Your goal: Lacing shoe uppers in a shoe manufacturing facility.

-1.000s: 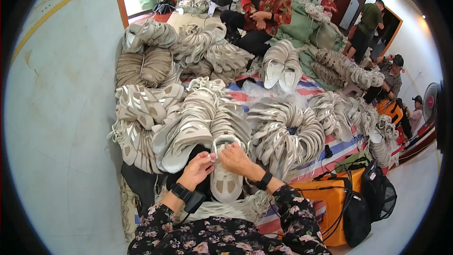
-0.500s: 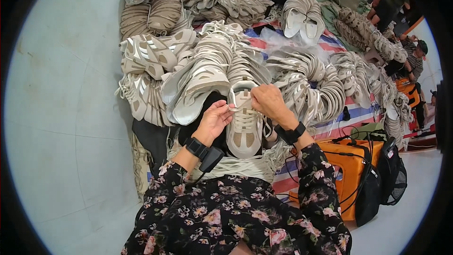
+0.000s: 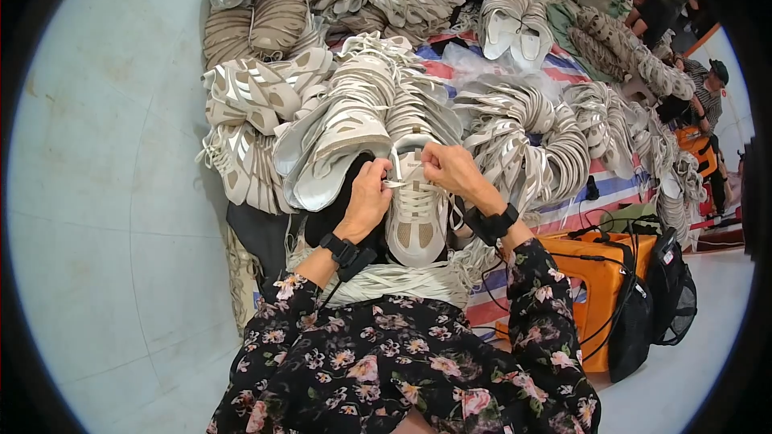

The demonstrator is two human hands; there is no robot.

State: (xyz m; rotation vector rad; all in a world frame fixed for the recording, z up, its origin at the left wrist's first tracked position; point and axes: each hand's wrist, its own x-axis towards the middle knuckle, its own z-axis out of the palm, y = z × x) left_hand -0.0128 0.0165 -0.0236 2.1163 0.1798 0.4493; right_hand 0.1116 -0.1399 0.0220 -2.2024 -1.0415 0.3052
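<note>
A beige and off-white shoe upper (image 3: 416,243) with a mesh toe lies toe-first toward me, at the front of a long row of nested uppers. Pale laces (image 3: 416,202) criss-cross its front. My left hand (image 3: 370,195) is at the left edge of the tongue, its fingers closed on a light shoelace (image 3: 392,184). Across from it, my right hand (image 3: 456,171) has its fingers pinched at the right side of the top eyelets; what they grip is hidden. Just left of the shoe upper stands another stack of uppers (image 3: 350,135).
A bundle of loose pale laces (image 3: 386,284) lies between me and the shoe upper. More bundled uppers (image 3: 527,141) rest on the striped sheet (image 3: 567,207). At right are an orange plastic stool (image 3: 591,281) and a black bag (image 3: 669,285). People sit farther back.
My left hand has turned from palm up to back of the hand up and shifted slightly toward the tongue. My right hand has drawn slightly left. The shoe upper stays in place.
</note>
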